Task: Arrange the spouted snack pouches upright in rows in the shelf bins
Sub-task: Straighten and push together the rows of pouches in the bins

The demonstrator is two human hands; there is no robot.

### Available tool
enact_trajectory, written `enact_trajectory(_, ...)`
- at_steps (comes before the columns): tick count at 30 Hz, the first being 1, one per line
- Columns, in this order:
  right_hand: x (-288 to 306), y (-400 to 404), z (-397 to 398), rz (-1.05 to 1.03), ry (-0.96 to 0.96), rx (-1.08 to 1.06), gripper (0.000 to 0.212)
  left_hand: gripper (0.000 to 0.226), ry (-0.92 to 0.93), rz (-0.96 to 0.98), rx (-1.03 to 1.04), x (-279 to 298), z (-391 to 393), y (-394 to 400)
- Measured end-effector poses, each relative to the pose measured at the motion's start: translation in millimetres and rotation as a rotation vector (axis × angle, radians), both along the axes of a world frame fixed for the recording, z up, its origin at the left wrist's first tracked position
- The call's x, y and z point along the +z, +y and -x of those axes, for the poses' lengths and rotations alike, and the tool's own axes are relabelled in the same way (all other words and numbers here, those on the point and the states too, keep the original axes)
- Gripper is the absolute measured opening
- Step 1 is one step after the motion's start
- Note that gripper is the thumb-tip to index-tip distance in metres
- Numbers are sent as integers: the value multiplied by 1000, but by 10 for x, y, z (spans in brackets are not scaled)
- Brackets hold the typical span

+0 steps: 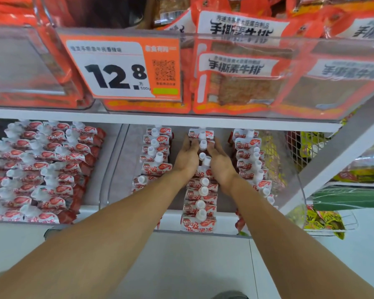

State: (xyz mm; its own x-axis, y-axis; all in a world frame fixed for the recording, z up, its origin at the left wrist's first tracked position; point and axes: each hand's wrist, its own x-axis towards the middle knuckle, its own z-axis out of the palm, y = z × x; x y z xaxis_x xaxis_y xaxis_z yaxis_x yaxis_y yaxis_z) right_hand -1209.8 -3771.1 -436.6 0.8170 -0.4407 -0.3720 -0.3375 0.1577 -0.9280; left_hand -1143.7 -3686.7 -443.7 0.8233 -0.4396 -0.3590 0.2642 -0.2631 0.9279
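middle pouch row (200, 197) between left row (154, 152) | right row (249, 156) | in bin (117, 160)

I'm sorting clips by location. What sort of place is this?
Most likely a shop's snack aisle. A price tag reading 12.8 hangs on a clear bin of orange packets, and below, both hands work among rows of spouted pouches in a shelf bin.

Left hand (187, 157) and right hand (219, 161) flanking middle pouch row (200, 190), clear bin (117, 169)
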Motion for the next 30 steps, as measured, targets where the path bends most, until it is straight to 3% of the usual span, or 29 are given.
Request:
enact_trajectory(2,-11,-3,-11,2,10,3,26,48,-13,-33,-14,-18,-13,-14)
enact_trajectory(8,124,50,-43,-53,5,-17,32,47,-4,0,-9,28,-21,-18)
enact_trajectory(13,318,99,28,29,70,24,32,43,-21,-95,-49,211,55,20)
enact_trajectory(16,436,160,180,193,120,100,48,44,-78,-199,-41,359,249,134)
enact_trajectory(18,482,191,352,257,102,102,42,44,-88,-234,-136,422,474,347)
enact_trajectory(21,511,252,573,165,112,167,20,42,-5,-192,-301,398,663,615)
enact_trajectory(26,592,377,632,88,110,202,32,44,81,-121,-294,454,692,666)
enact_trajectory(30,671,326,762,163,237,237,36,18,68,-242,-357,582,735,803)
